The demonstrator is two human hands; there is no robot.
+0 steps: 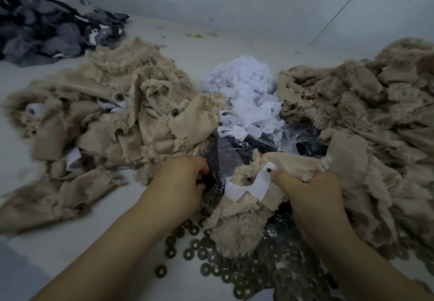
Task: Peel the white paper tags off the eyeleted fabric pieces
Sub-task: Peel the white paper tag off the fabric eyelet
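Left hand [180,183] fingertips hidden, perhaps gripping plastic.

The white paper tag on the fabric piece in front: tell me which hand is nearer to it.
Right. The right hand grips the fabric piece at the white paper tag's edge; the left hand sits apart, to its left.

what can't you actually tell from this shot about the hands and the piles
- Head view: left hand fingertips curl out of sight into the dark plastic bag; whether they hold anything is hidden.
- Right hand fingers are buried under the fabric piece bearing the white tag.
- Left fabric pile is motion-blurred; tag count unclear.
- Right fabric pile is cut off by the frame edge.
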